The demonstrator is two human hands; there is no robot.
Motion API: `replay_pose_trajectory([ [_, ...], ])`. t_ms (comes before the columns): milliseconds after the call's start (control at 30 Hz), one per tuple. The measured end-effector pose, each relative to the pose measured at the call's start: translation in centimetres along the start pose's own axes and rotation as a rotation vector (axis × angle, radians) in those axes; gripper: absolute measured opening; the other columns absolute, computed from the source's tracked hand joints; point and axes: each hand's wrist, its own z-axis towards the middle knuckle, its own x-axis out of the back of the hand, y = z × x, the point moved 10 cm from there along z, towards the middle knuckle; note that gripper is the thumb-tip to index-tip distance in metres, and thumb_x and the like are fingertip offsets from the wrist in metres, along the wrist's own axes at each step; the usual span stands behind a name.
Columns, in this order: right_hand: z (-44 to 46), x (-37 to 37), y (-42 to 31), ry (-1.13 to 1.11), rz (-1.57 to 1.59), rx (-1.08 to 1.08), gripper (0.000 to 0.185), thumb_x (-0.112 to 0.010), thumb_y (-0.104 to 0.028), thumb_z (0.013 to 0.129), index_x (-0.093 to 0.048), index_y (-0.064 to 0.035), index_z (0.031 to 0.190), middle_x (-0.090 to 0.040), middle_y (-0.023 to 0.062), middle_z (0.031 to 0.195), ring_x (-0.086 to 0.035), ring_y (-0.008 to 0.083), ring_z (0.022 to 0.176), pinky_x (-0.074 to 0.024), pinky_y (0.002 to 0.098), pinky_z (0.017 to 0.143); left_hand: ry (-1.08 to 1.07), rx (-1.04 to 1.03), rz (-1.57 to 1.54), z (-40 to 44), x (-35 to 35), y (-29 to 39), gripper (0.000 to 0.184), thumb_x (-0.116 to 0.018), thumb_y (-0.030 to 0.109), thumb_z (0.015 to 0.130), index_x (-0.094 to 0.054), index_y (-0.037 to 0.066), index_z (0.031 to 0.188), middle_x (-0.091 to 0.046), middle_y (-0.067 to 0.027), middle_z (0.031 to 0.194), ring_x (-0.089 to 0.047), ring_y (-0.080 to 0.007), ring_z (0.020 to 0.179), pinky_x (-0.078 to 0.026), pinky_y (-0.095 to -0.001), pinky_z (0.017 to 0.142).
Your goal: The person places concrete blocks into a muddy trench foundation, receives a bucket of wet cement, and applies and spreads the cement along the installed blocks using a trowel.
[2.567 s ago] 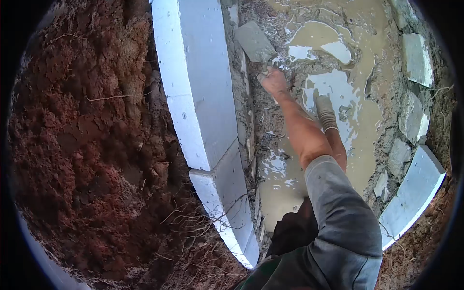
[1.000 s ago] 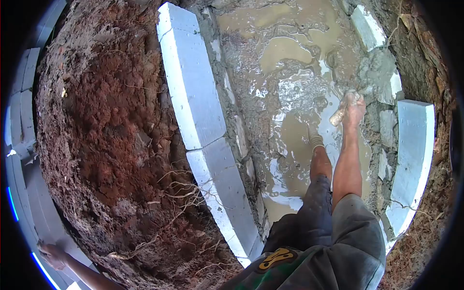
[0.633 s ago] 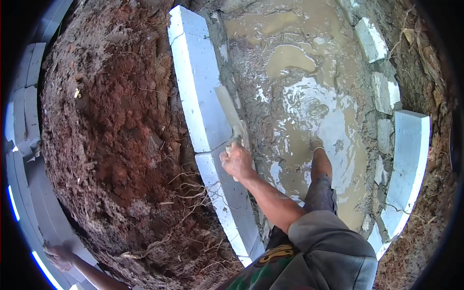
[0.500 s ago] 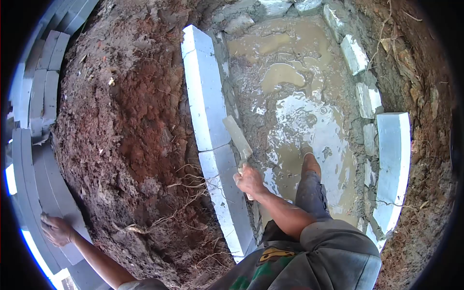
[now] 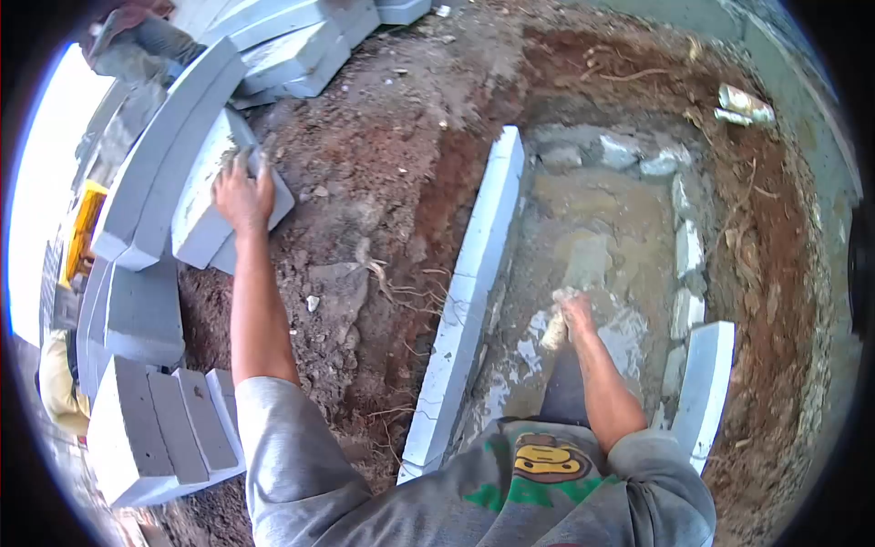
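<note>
My left hand [image 5: 242, 196] reaches out to the left and rests on a pale grey concrete block [image 5: 205, 196], its fingers spread over the block's upper face. My right hand [image 5: 574, 312] is closed around the light-coloured handle of a trowel [image 5: 588, 262]. The trowel's flat grey blade points away from me, above the muddy floor of the pit. Between my two hands runs a row of light blocks [image 5: 472, 283] along the pit's left edge. One of my legs is partly visible below my right hand.
Stacked blocks [image 5: 150, 314] stand at the left, with more blocks [image 5: 296, 55] at the upper left. Roots [image 5: 383, 278] stick out of the soil beside the row. Another block [image 5: 706, 387] stands along the right edge. A person's legs [image 5: 164, 41] show at the top left.
The view has swung toward the left stacks. My left hand now lies on a block farther forward. My right hand has moved the trowel from beside the block row to over the muddy pit.
</note>
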Motion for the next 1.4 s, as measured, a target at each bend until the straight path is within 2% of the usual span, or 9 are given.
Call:
replay_pose_trajectory([
  [367,2.2,-19.2,-24.5,-0.555,-0.425,0.476,0.012,-0.06,-0.012,0.074,-0.051,-0.0057,0.081,-0.052,0.0025,0.062,-0.051,0.0115,0.051,-0.043,0.0258,0.046,0.132,0.16,-0.118,-0.3,1.6,-1.1,0.031,-0.06,0.032,0.08,-0.065,0.011,0.102,-0.062,-0.0104,0.11,-0.056,-0.0291,0.102,-0.036,-0.041,0.094],
  [667,5.2,-47.7,-31.5,-1.184,-0.228,0.095,0.015,-0.063,-0.016,0.077,-0.052,-0.0061,0.078,-0.051,0.0036,0.062,-0.05,0.0139,0.044,-0.0425,0.0278,0.041,0.152,0.69,-0.174,1.9,1.8,-2.2,0.029,-0.058,0.033,0.084,-0.065,0.009,0.099,-0.067,-0.0118,0.083,-0.063,-0.0323,0.076,-0.046,-0.0388,0.075],
  [767,7.7,-62.6,-29.9,-1.242,-0.715,0.463,0.043,-0.059,-0.04,0.081,-0.061,-0.002,0.099,-0.065,0.0171,0.092,-0.063,0.026,0.091,-0.0492,0.0379,0.079,0.024,0.987,-0.01,4.2,2.0,-4.7,0.031,-0.058,0.036,0.083,-0.066,0.009,0.096,-0.067,-0.0153,0.085,-0.064,-0.0316,0.079,-0.046,-0.0396,0.074],
  [867,4.7,-63.5,-37.2,-0.91,-1.265,0.831,0.058,-0.053,-0.053,0.081,-0.061,-0.0016,0.107,-0.061,0.0216,0.108,-0.054,0.0305,0.113,-0.0405,0.04,0.094,0.075,0.936,0.183,4.1,1.0,-6.1,0.03,-0.061,0.035,0.08,-0.066,0.012,0.098,-0.065,-0.0119,0.089,-0.061,-0.0299,0.084,-0.043,-0.042,0.076],
  [1000,3.1,-68.2,-45.8,-0.873,-0.876,1.123,0.031,-0.063,-0.033,0.078,-0.063,-0.0042,0.088,-0.064,0.0205,0.089,-0.06,0.0364,0.092,-0.0461,0.0433,0.081,0.098,0.897,0.296,4.2,0.4,-5.6,0.032,-0.064,0.034,0.078,-0.064,0.014,0.103,-0.062,-0.0084,0.092,-0.057,-0.0281,0.089,-0.039,-0.042,0.08],
  [1167,-10.5,-75.2,-68.0,-0.826,-0.209,1.527,0.053,-0.068,-0.04,0.073,-0.053,-0.0039,0.109,-0.061,0.0137,0.094,-0.059,0.0304,0.09,-0.0449,0.042,0.08,0.148,0.925,0.279,3.9,0.6,-6.0,0.034,-0.065,0.032,0.077,-0.063,0.014,0.105,-0.061,-0.0076,0.092,-0.056,-0.0261,0.091,-0.039,-0.0405,0.079],
  [1233,-13.5,-80.6,-72.1,-1.054,-0.117,1.134,0.081,-0.07,-0.046,0.07,-0.041,0.0012,0.128,-0.059,0.0173,0.11,-0.057,0.0284,0.103,-0.0573,0.0343,0.069,0.148,0.918,0.256,3.9,0.5,-6.1,0.033,-0.066,0.031,0.076,-0.063,0.014,0.104,-0.062,-0.0065,0.089,-0.056,-0.0252,0.089,-0.039,-0.0397,0.078],
  [1300,-16.7,-85.3,-73.6,-1.299,-0.04,0.893,0.101,-0.07,-0.051,0.071,-0.017,0.0033,0.139,-0.044,0.0253,0.126,-0.064,0.0333,0.084,-0.058,0.0348,0.054,0.158,0.915,0.229,3.9,0.6,-6.5,0.033,-0.066,0.03,0.076,-0.063,0.014,0.103,-0.062,-0.0051,0.085,-0.057,-0.0243,0.087,-0.039,-0.0389,0.077],
  [1400,-21.8,-84.6,-74.3,-1.404,0.127,0.932,0.079,-0.062,-0.041,0.08,-0.027,0.0064,0.133,-0.048,0.0269,0.119,-0.065,0.033,0.08,-0.0587,0.0343,0.054,0.191,0.92,0.2,3.8,0.9,-6.5,0.03,-0.066,0.029,0.075,-0.064,0.014,0.101,-0.063,-0.0022,0.079,-0.057,-0.0231,0.082,-0.039,-0.0377,0.076],
])
